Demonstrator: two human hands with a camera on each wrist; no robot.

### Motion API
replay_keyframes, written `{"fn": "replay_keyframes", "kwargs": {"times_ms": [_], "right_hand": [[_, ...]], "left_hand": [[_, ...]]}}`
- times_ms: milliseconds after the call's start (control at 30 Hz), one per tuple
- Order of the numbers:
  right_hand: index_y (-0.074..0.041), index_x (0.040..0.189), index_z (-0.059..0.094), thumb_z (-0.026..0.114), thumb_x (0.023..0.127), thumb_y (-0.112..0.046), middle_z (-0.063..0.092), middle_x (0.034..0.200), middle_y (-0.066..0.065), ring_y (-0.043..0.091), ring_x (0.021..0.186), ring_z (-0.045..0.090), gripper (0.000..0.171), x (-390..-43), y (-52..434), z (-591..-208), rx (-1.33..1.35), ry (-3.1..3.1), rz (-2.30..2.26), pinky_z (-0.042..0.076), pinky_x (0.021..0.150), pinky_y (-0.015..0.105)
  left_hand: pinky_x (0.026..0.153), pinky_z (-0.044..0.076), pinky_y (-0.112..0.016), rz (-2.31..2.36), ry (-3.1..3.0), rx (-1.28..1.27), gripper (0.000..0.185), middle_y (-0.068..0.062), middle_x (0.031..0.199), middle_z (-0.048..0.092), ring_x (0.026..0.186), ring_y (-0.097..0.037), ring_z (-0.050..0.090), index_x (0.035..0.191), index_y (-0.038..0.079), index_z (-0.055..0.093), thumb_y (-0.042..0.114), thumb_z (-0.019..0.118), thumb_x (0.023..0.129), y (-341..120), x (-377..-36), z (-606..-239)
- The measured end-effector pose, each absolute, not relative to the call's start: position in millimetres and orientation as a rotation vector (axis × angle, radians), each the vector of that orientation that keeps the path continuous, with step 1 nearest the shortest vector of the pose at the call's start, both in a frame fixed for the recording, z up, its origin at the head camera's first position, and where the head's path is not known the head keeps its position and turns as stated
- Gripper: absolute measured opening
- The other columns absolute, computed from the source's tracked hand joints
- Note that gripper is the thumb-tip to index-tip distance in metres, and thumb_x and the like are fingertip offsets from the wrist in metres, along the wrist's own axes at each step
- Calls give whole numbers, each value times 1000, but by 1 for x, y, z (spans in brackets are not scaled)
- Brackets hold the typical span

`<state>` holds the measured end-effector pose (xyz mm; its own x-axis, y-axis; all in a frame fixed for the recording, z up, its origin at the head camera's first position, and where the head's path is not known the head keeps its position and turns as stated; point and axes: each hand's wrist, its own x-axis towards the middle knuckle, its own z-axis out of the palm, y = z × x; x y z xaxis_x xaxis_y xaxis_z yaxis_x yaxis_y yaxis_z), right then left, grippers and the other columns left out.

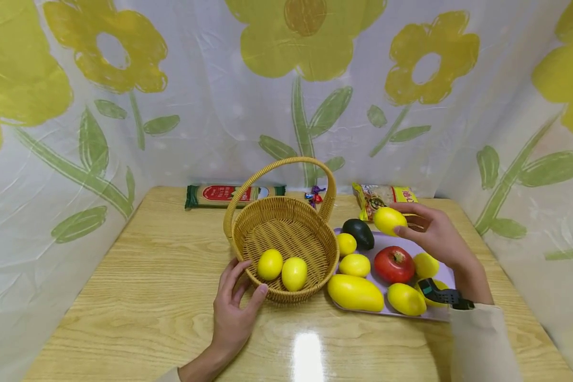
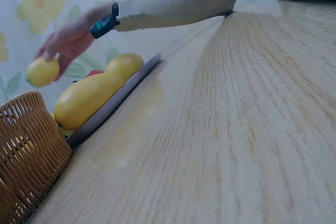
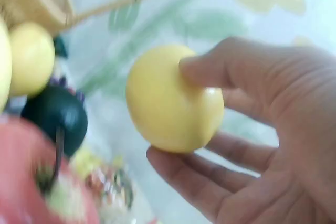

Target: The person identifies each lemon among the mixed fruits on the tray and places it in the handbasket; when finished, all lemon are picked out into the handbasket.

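My right hand (image 1: 432, 233) holds a lemon (image 1: 389, 220) between thumb and fingertips, raised above the far part of a lilac tray (image 1: 439, 317). In the right wrist view the thumb presses one side of this lemon (image 3: 170, 100), with fingers beneath. My left hand (image 1: 236, 307) touches the near left rim of a wicker basket (image 1: 286, 220), fingers spread and relaxed; the left wrist view does not show it. Two lemons, one left (image 1: 269, 265) and one right (image 1: 294, 274), lie inside the basket near its front.
On the tray lie a red pomegranate-like fruit (image 1: 394, 265), a dark green avocado (image 1: 358, 234), a mango (image 1: 355, 293) and several lemons (image 1: 407, 299). Behind stand a green packet (image 1: 219, 196), small wrapped candies (image 1: 314, 197) and a yellow snack bag (image 1: 370, 199). The basket's tall handle (image 1: 286, 161) arches upward.
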<state>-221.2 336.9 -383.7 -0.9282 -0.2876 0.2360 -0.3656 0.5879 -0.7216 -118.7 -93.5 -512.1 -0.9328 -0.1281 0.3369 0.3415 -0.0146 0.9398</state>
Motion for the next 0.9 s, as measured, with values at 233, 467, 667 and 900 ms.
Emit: {"fn": "replay_keyframes", "kwargs": {"times_ms": [233, 467, 667, 900], "right_hand": [[-13, 145, 69, 80, 99, -4, 71, 142, 8, 11, 121, 70, 48, -208, 296, -371, 868, -2701, 1283, 59, 103, 17], [-19, 142, 69, 82, 100, -12, 73, 139, 1, 22, 122, 73, 44, -200, 246, -381, 1050, -2768, 1313, 64, 104, 36], [-21, 141, 72, 80, 100, -18, 75, 136, -4, 14, 112, 70, 41, -191, 213, -390, 1173, -2750, 1042, 66, 93, 39], [-16, 141, 73, 78, 101, -20, 74, 140, -1, 16, 118, 71, 41, -182, 180, -401, 1230, -2796, 895, 66, 94, 34]], "left_hand": [[121, 48, -20, -2018, -1959, -217, 60, -20, 175, 26, 155, -37, 41, 155, -4, 53, -5, 75, 99, -95, -117, -512], [121, 48, -21, -2023, -1950, -220, 60, -21, 175, 25, 155, -38, 42, 155, -4, 53, -5, 75, 99, -94, -117, -512], [121, 49, -21, -2016, -1949, -222, 59, -21, 175, 26, 155, -38, 42, 154, -4, 53, -5, 75, 99, -93, -117, -512], [121, 48, -21, -1999, -1953, -240, 59, -24, 175, 26, 155, -41, 42, 155, -2, 53, -5, 75, 100, -94, -118, -512]]}}
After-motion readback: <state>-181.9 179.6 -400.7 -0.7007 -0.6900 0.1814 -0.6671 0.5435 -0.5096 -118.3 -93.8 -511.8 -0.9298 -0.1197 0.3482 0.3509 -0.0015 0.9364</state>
